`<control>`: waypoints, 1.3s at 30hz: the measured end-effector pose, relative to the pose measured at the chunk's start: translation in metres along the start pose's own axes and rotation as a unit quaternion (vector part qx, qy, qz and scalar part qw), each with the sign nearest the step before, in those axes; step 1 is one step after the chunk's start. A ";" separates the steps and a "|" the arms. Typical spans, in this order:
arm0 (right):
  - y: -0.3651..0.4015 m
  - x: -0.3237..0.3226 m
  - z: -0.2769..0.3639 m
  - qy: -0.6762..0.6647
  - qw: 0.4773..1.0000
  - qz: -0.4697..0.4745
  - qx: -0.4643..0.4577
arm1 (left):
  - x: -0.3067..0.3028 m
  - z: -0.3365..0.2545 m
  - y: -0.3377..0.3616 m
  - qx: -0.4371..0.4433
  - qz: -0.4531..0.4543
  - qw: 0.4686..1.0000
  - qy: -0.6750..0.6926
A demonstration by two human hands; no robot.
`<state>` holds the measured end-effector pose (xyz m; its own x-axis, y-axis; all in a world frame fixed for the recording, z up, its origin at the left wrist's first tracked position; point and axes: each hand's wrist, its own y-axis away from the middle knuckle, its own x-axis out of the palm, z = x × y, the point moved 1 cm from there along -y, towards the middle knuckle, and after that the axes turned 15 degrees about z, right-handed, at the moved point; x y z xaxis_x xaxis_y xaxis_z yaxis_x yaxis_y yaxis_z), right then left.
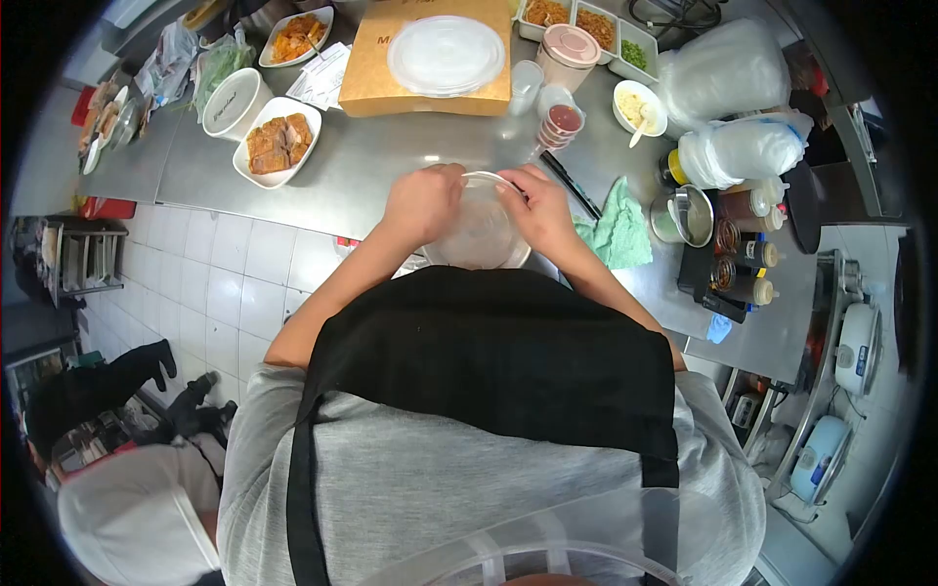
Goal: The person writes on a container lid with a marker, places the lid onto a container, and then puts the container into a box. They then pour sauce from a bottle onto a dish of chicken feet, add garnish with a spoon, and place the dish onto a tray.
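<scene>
Close to my apron, at the counter's near edge, is a round clear plastic tub (477, 230). My left hand (430, 200) grips its far rim on the left, fingers closed round the edge. On the right side of the same rim, my right hand (539, 207) is closed with the thumb on top. Whether a lid sits on the tub, and what is inside, I cannot make out. Beyond my hands a clear round lid (447, 55) lies on a brown cardboard box (424, 105). Right of my right hand are a black pen (571, 185) and a green cloth (622, 227).
A white dish of browned food slabs (280, 144) and a white tub (237, 104) stand left. Sauce cups (564, 120), a small bowl with a spoon (640, 108), plastic-wrapped stacks (728, 68), a metal pot (683, 215) and bottles (750, 254) crowd the right. Another person (147, 508) is behind left.
</scene>
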<state>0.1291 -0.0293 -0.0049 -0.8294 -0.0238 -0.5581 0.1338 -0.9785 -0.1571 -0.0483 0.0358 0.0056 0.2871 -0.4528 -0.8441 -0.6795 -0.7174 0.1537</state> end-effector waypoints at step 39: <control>0.024 -0.015 -0.004 0.162 0.986 -0.034 -0.017 | 0.017 -0.020 -0.003 0.099 -0.168 0.980 -0.045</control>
<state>0.1469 -0.0513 -0.0038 -0.6203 0.1132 -0.7762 0.1078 -0.9678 -0.2273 -0.0276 0.0198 0.0008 0.4627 -0.1528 -0.8733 -0.6762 -0.6979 -0.2362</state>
